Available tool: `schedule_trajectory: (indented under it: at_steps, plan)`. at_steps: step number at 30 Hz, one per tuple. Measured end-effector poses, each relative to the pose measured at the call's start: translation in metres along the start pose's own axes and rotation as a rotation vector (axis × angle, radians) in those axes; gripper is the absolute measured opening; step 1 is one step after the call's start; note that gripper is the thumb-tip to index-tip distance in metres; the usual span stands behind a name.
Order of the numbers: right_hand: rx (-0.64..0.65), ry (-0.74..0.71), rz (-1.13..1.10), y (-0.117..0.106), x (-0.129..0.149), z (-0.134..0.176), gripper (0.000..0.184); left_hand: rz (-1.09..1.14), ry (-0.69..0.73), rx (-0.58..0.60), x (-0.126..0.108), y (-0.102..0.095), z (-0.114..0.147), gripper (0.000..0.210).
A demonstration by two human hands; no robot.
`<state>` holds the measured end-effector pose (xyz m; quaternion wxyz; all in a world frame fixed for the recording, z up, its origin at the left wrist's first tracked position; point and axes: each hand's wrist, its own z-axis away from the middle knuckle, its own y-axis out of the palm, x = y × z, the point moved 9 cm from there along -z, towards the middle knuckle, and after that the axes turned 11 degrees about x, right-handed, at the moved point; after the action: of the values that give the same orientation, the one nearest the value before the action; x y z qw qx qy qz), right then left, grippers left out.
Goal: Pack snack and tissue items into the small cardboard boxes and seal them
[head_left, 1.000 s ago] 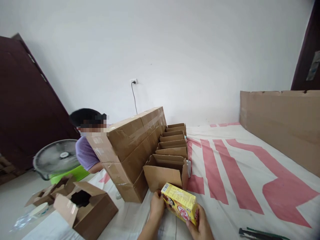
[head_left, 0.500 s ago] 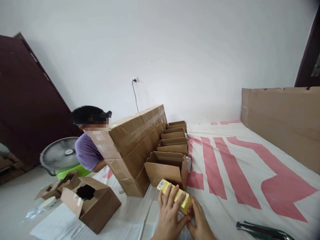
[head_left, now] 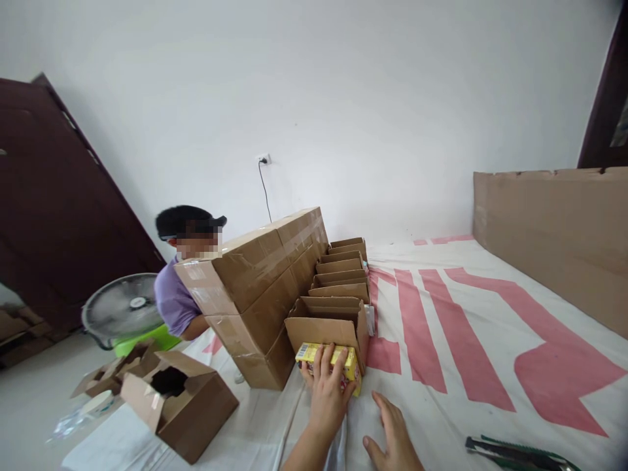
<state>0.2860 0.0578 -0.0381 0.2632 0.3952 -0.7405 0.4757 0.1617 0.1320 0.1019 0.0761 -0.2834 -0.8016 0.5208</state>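
Observation:
In the head view my left hand (head_left: 328, 386) grips a small yellow printed box (head_left: 351, 367), fingers across its top and thumb at its right end. The yellow box stands against, or very close to, the front of the nearest open cardboard box (head_left: 321, 327); whether they touch I cannot tell. Apart from it, to the right and nearer to me, my right hand (head_left: 391, 432) is open above the white cloth, with thumb and fingers spread and nothing in it. Behind the nearest carton, several more open cardboard boxes (head_left: 340, 281) stand in a row.
Taped cartons (head_left: 255, 301) form a stacked wall left of the row. Beyond it sits a person (head_left: 176, 294) in a purple top and dark cap, beside a fan (head_left: 130, 304). An open carton (head_left: 196, 412) is at front left; a dark-green-edged tool (head_left: 515, 453) lies at front right.
My left hand has moved the yellow box left and forward, up to the nearest carton, and turned it straighter. My right hand has let go of it and opened.

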Motion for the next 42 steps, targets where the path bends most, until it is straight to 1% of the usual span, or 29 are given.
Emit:
schedule_trajectory:
  at_steps: [6, 12, 19, 25, 32, 34, 36, 38, 39, 40, 42]
  plan:
    - [0.014, 0.017, -0.051, -0.004, 0.002, -0.001, 0.065, 0.002, -0.028, 0.003, 0.003, 0.003, -0.018, 0.054]
    - [0.017, 0.033, -0.099, -0.007, 0.004, -0.001, 0.061, -0.026, -0.055, 0.032, 0.004, 0.009, -0.035, 0.057]
    - [0.016, 0.039, -0.093, -0.008, 0.004, 0.0, 0.056, -0.09, -0.07, 0.063, 0.01, 0.021, -0.058, 0.058]
    - [0.024, 0.035, -0.101, -0.012, 0.006, -0.002, 0.052, -0.112, -0.113, 0.111, 0.012, 0.025, -0.073, 0.057]
    - [0.013, 0.064, -0.062, -0.022, 0.02, -0.003, 0.045, -0.111, -0.115, 0.141, 0.011, 0.027, -0.078, 0.067]
    - [0.012, 0.075, -0.062, -0.024, 0.023, -0.003, 0.043, -0.111, -0.123, 0.157, 0.011, 0.028, -0.077, 0.074]
    - [0.006, 0.09, -0.068, -0.026, 0.025, -0.004, 0.041, -0.101, -0.119, 0.203, 0.01, 0.028, -0.076, 0.086]
    - [0.003, 0.106, -0.075, -0.027, 0.025, -0.004, 0.039, -0.07, -0.106, 0.259, 0.009, 0.025, -0.071, 0.096]
    - [0.005, 0.111, -0.077, -0.027, 0.025, -0.004, 0.038, -0.052, -0.089, 0.279, 0.009, 0.02, -0.068, 0.097]
    - [0.01, 0.115, -0.079, -0.027, 0.025, -0.004, 0.037, -0.036, -0.072, 0.291, 0.008, 0.014, -0.063, 0.096]
    - [0.025, 0.116, -0.077, -0.026, 0.025, -0.004, 0.036, -0.027, -0.001, 0.281, 0.007, -0.007, -0.05, 0.088]
